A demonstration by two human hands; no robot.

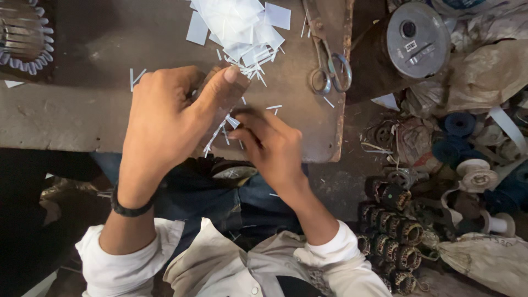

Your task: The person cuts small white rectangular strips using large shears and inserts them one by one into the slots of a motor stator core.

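On the bench, thin white strips, bunched, slanted.

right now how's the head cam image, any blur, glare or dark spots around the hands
Head view: the right hand is slightly motion-blurred, the left hand on the brown block is sharper; the white sheets are bright and nearly washed out; the lower left corner is deep shadow; the scissors and the motor windings read clearly.
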